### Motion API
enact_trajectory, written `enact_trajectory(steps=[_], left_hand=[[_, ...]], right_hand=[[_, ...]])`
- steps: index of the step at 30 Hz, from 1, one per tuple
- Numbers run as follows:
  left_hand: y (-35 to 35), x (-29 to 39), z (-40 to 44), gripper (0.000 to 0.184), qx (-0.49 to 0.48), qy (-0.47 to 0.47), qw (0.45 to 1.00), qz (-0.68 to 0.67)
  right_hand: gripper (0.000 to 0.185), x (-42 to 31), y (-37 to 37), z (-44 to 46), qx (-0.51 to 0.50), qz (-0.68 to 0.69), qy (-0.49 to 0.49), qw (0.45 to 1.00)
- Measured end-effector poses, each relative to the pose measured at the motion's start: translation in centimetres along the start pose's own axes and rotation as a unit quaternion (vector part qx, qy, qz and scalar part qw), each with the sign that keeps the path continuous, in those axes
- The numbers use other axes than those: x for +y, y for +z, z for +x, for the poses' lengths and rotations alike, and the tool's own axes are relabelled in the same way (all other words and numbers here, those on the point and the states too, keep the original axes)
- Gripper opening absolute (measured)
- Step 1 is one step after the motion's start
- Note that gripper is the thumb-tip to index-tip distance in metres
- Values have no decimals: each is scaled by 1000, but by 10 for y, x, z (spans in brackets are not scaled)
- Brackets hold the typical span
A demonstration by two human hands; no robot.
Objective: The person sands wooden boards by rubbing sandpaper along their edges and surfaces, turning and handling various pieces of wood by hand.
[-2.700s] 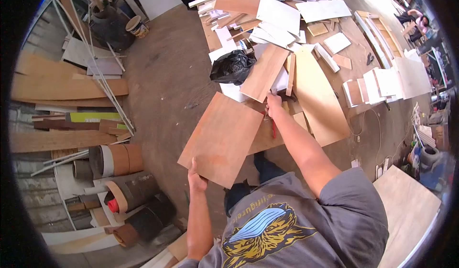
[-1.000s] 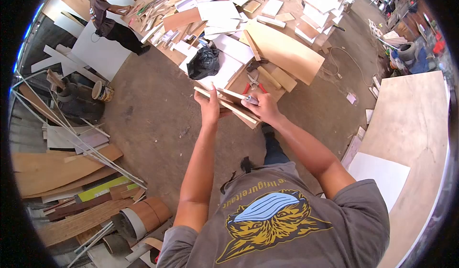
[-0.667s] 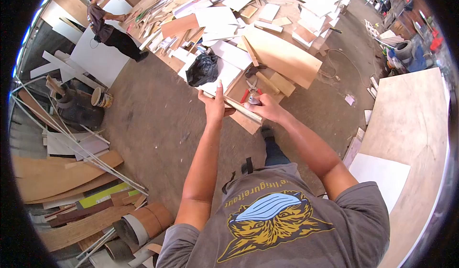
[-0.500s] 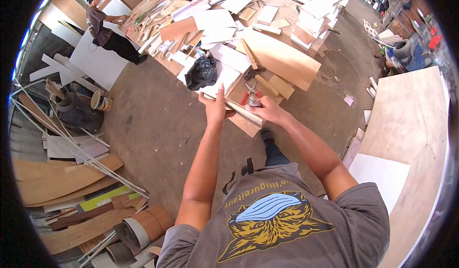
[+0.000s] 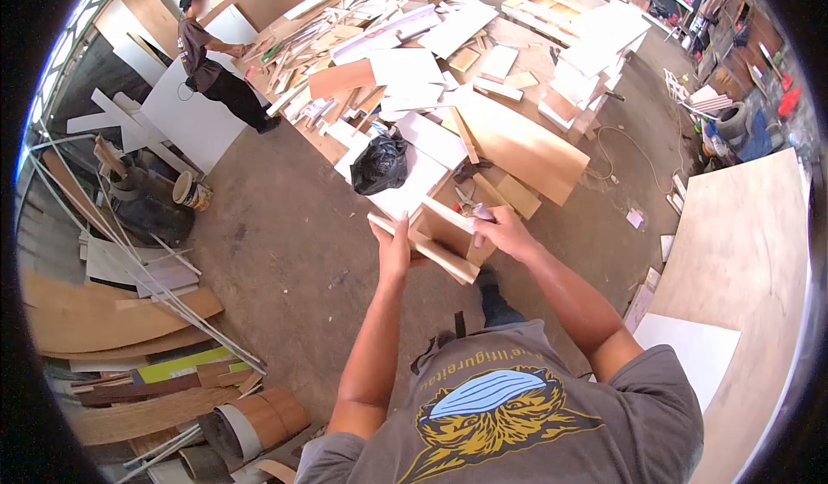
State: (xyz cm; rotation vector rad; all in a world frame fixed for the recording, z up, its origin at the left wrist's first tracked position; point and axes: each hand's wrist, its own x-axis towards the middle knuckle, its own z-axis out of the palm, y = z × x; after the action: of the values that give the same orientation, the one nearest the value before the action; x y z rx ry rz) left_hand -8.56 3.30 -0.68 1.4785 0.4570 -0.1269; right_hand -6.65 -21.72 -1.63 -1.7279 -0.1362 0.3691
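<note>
Two bare hands show: the left hand (image 5: 392, 244) grips one near board (image 5: 429, 250) by its edge, and the right hand (image 5: 507, 231) is closed around one small pale object (image 5: 483, 214), its kind unclear. That near board slants from the left hand toward the right; a second, far board (image 5: 442, 227) sits just beyond it, one end beside the right hand. Further out come one pair of pliers (image 5: 467, 199), one black plastic bag (image 5: 379, 163) on the worktable (image 5: 530, 57) and one co-worker (image 5: 203, 59).
</note>
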Motion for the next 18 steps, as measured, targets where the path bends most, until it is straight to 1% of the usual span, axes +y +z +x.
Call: enact_trajectory(steps=[1,2,5,8,9,11,14,15,18], left_hand=[[-6,-4,-4,100,-4,3,1000,-19],[-13,-6,-12,81,-9,-20,999,-37],[-42,-32,-14,66,-32,-81,994,-64],[-58,-38,-32,57,-19,-84,990,-114],[-63,-43,-36,50,-3,-85,988,-128],[-74,-59,-41,37,29,-86,984,-156],[-98,-97,-42,29,52,-101,979,-171],[-105,-100,-49,28,44,-96,978,-182],[-124,-112,-65,28,36,-87,970,-224]], right_hand=[[27,-14,-3,-5,12,32,37,999],[28,-17,-7,-5,23,66,100,993],[28,-30,-7,-11,80,110,152,979],[34,-35,5,-15,88,110,160,977],[36,-39,10,-17,93,110,161,976],[29,-50,20,-20,112,126,183,969],[24,-50,36,-23,156,117,195,961],[24,-48,41,-24,174,108,196,959],[23,-44,51,-31,173,130,197,956]])
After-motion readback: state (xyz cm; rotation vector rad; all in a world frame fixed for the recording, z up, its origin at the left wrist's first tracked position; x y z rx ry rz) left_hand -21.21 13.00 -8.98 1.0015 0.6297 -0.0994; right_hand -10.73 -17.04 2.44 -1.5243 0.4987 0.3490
